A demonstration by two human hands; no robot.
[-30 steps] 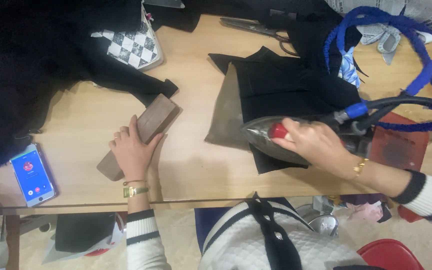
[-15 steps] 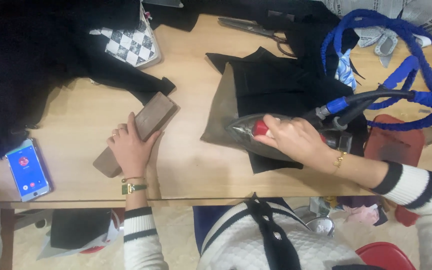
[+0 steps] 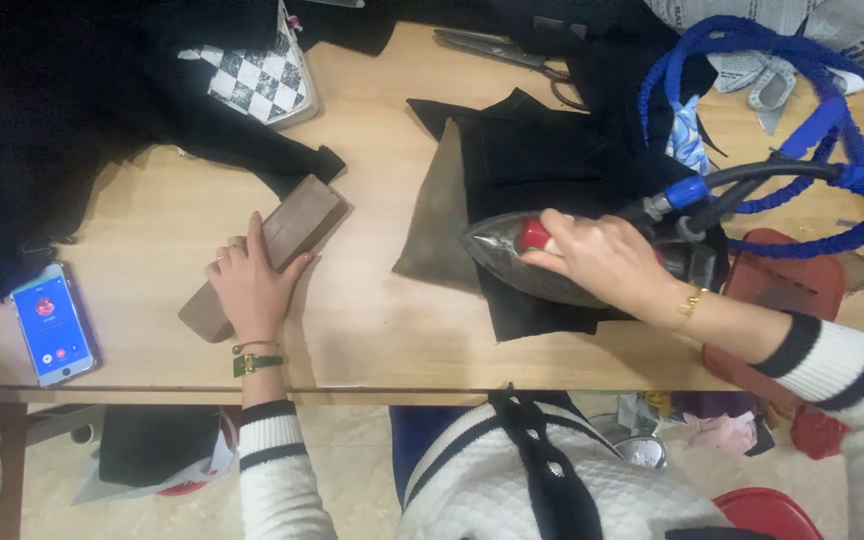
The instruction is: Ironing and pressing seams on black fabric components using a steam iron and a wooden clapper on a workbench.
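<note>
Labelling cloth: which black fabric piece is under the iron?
The flat black piece on the brown pad, right of centre, under the iron; the other black cloth lies heaped top left.

You're looking down on a pale wooden table (image 3: 372,330) under even light; below its near edge lies a beige tiled floor (image 3: 352,470).

Right hand (image 3: 607,262) covers the iron (image 3: 592,262) handle, so the grip itself and most of the top can't be read; the soleplate under it hides the black fabric (image 3: 542,160) there. Left hand (image 3: 250,288) hides the middle of the brown block (image 3: 282,240), palm contact unclear. Beyond the iron grip, blue hose (image 3: 832,150) and scissors (image 3: 497,48) are part-hidden or cut by the frame edge; phone (image 3: 50,325) screen too small to read.
</note>
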